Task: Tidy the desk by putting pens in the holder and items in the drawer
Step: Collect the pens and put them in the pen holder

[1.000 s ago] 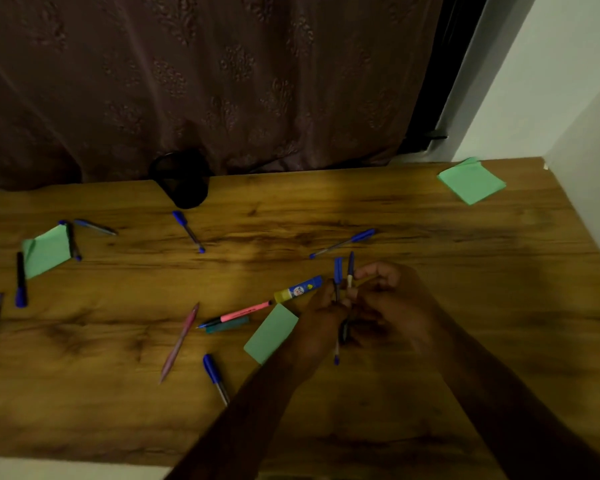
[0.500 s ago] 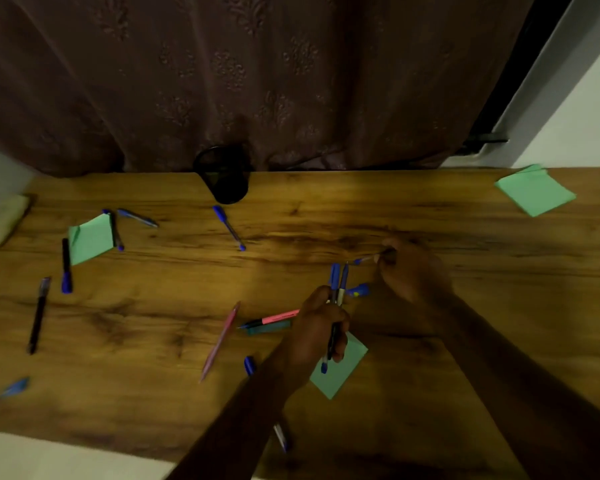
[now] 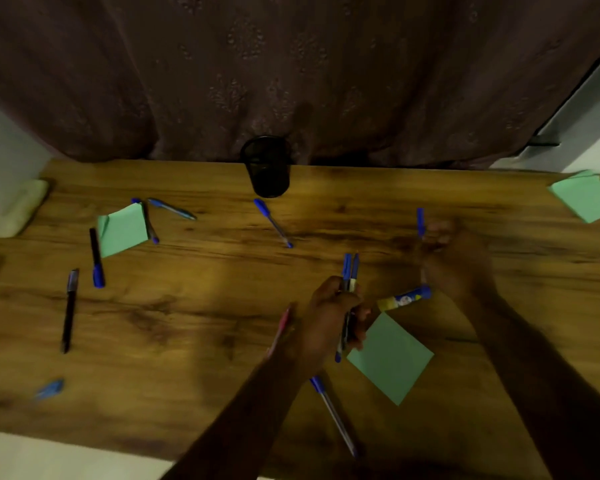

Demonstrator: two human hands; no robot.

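Black mesh holder, green notes

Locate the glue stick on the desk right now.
Head view, right of centre: the glue stick lies on the desk between the left hand and the right hand, just beyond the near green sticky note.

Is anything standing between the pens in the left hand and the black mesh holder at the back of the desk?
Nothing upright does. Between the pens in the left hand and the holder, only one blue pen lies flat on the desk; the right hand, gripping a single pen, is off to the side.
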